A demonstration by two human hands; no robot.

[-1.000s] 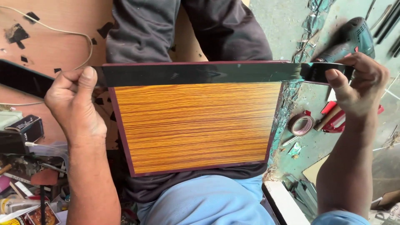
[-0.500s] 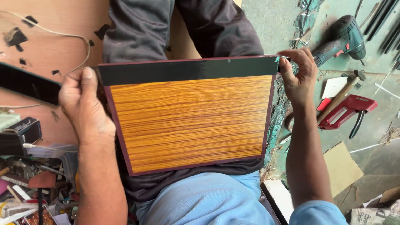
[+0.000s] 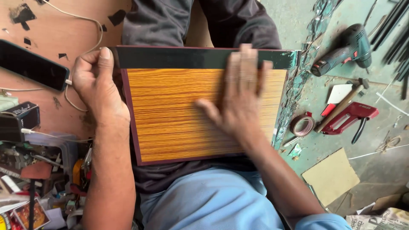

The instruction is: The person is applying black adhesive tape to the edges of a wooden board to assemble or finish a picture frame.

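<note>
Your left hand (image 3: 96,87) pinches the near-left corner of the wood-grain panel (image 3: 170,115), thumb laid over the end of the dark strip (image 3: 170,58) that runs along the panel's far edge, fingers curled shut around the side. Your right hand (image 3: 240,100) lies flat and open on the panel, fingers spread, tips pressing on the strip toward its right end; it holds nothing, it only pushes down. The panel rests across your lap, between both hands.

To press the strip well, keep the left grip firm so the panel cannot slide, and bear down with the pads of the right fingers rather than the palm. Work along the strip evenly and keep it flush with the maroon border. That is my reading of the pose, not something certain.

Beyond your right hand, on the floor, lie a drill (image 3: 343,49), a hammer (image 3: 341,104), a red stapler (image 3: 351,117) and a roll of tape (image 3: 302,125). Beyond your left grip, a phone (image 3: 32,66) sits on its cable.
</note>
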